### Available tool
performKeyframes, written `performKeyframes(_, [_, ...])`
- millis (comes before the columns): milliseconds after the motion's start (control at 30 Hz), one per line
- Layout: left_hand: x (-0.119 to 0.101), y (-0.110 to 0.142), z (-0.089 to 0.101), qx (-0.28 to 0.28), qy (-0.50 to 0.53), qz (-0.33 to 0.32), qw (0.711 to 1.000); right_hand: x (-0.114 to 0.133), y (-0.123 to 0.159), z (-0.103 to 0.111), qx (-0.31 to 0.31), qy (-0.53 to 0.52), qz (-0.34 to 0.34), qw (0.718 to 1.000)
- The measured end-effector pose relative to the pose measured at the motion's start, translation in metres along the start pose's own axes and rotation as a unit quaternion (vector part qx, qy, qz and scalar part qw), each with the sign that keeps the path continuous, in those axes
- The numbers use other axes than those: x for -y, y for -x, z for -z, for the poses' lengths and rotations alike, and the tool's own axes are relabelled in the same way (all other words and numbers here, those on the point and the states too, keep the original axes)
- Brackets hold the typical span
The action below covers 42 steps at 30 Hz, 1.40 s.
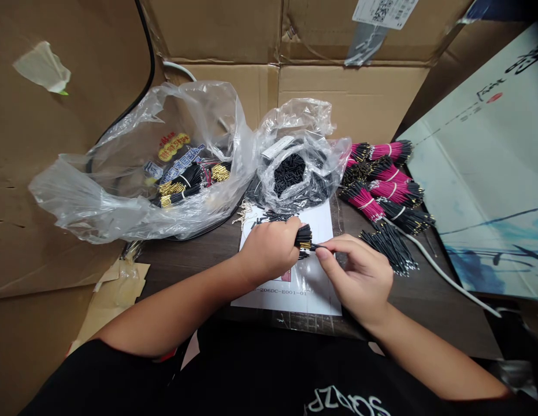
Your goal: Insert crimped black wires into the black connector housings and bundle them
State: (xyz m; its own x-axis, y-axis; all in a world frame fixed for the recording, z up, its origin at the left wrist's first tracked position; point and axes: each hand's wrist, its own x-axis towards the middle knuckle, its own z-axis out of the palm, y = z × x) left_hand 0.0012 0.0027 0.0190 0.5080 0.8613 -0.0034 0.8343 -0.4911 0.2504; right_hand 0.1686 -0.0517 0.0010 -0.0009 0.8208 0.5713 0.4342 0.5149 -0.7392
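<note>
My left hand (272,245) is closed around a bundle of black wires (303,236), whose ends with gold terminals stick out toward the right. Against those ends, my right hand (359,277) pinches a thin black sleeve (317,247) between thumb and forefinger; the fingertips cover part of it. Both hands are above a printed white sheet (323,289). Just behind my left hand, loose short black sleeves (275,216) lie on the sheet. Farther back, an open clear plastic bag (314,199) holds many more black sleeves (289,173).
At the left, a large clear bag (121,202) contains wire bundles with gold ends. Tied pink and black wire bundles (392,190) and loose black wires (394,251) lie at the right, beside a white cable (442,263). Cardboard walls (351,98) enclose the dark table (177,271).
</note>
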Motion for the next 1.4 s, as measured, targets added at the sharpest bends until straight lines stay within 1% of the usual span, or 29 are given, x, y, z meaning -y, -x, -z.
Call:
performKeyframes(167, [0.0004,0.0002,0.0002,-0.016,-0.008,-0.002,1.0,0.0002,-0.002,-0.0011,0.01,0.006,-0.007,1.0])
performKeyframes(467, [0.0009,0.0003,0.0002,-0.025,0.005,-0.001,1.0,0.0005,-0.0008,-0.0014,0.013,-0.005,-0.012,1.0])
performKeyframes(700, [0.0,0.0007,-0.0001,-0.009,0.013,0.001,1.0,0.0009,0.0004,-0.0006,0.007,-0.004,-0.01,1.0])
performKeyframes(900, [0.0007,0.0011,0.0002,-0.021,0.018,-0.004,1.0,0.0003,-0.0001,-0.0009,0.013,-0.01,-0.008,1.0])
performKeyframes(1033, [0.0016,0.0011,0.0,-0.035,0.004,-0.007,0.999,0.0001,-0.0004,-0.001,0.018,-0.015,-0.021,1.0])
performKeyframes(1167, [0.0013,0.0006,0.0013,-0.037,-0.008,-0.01,0.999,0.0003,-0.0015,-0.0005,0.034,-0.014,-0.037,0.999])
performKeyframes(1267, [0.0008,0.0,0.0026,-0.039,-0.021,-0.001,0.999,0.0,-0.003,0.0003,0.051,-0.023,-0.063,0.996])
performKeyframes(1400, [0.0012,-0.0004,0.0027,-0.056,-0.038,0.006,0.998,-0.0005,-0.0042,0.0017,0.075,-0.051,-0.098,0.991])
